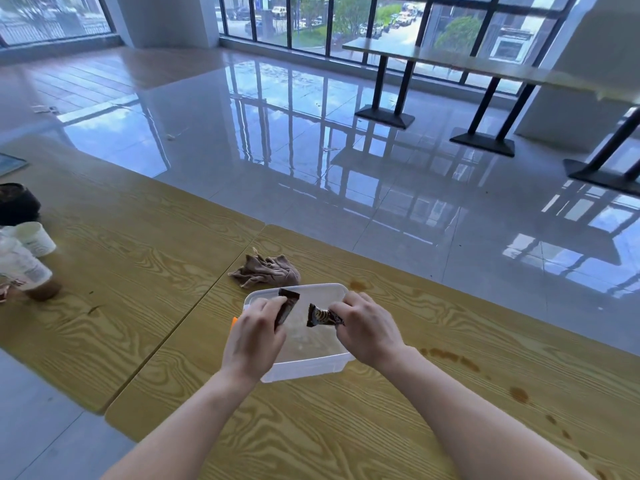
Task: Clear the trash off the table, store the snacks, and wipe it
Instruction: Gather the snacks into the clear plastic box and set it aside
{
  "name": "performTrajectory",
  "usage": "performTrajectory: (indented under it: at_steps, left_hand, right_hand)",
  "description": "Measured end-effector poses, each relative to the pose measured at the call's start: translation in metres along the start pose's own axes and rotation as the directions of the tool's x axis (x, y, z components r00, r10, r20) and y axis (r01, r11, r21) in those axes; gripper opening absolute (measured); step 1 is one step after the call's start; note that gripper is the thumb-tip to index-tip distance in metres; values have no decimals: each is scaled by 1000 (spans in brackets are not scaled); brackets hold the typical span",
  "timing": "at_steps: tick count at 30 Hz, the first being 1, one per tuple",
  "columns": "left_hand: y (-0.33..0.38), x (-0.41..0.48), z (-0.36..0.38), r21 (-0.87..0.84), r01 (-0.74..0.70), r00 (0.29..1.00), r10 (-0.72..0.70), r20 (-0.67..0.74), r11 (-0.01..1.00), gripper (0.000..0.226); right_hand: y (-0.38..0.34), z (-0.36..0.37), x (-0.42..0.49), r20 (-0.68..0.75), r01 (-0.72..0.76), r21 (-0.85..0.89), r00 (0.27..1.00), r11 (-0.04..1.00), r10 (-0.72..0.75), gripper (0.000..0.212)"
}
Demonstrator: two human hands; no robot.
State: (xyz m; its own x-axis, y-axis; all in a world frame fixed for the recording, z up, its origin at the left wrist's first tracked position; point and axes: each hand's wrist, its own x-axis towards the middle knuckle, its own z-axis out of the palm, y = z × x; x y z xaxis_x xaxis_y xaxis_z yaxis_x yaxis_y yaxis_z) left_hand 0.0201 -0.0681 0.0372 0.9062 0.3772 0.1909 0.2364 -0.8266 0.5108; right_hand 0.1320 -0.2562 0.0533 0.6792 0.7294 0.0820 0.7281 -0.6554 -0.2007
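The wooden worktop (346, 427) has brown spills (450, 356) on it. Past it are a shiny floor (311, 150) and big windows (346, 19). Above a clear plastic box (304, 370), the left hand (254, 336) and right hand (367, 329) each pinch a dark snack bar (287, 306) (322, 317). Wrapper writing is too blurry to read. A brown cloth (266, 271) lies just behind the box. Cups (31, 251) sit far left.

Table: a yellow wood table (346, 427) with wavy lines, made of two tops pushed together.
Box: a clear plastic box (308, 367) sits on the table.
Cloth: a crumpled brown cloth (266, 271) lies just behind the box.
Spills: brown spots (450, 356) on the right side (like dried drink).
Cups: white cups (33, 239) at the far left.
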Motion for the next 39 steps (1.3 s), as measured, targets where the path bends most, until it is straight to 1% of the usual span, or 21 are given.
performTrajectory:
  at_steps: [3,8,14,18,23,29,34,39]
  left_hand:
    - [-1,13,8,44,26,999,-28,44,999,44]
    - [-3,19,22,111,4,995,-15,99,994,35]
    - [-9,21,28,214,-69,993,46,111,975,35]
    - [-10,21,32,278,-103,989,68,132,955,35]
    - [-17,15,32,351,-162,983,122,134,922,34]
    - [-17,13,32,372,-144,984,94,149,917,27]
    - [-8,12,32,343,-145,985,104,134,928,30]
    - [2,11,31,338,-136,987,98,126,931,35]
  right_hand:
    - [0,7,17,55,49,-51,997,998,-46,16]
    - [-3,22,33,112,141,-125,986,982,-127,14]
    - [-1,31,41,141,202,-113,972,973,-185,17]
    - [0,36,42,189,236,-93,958,967,-216,20]
    - [0,38,42,137,260,-32,958,965,-253,22]
    - [4,39,34,115,214,-17,971,977,-211,22]
    - [5,33,26,53,197,21,979,980,-198,23]
    - [9,28,15,38,153,42,987,987,-154,19]
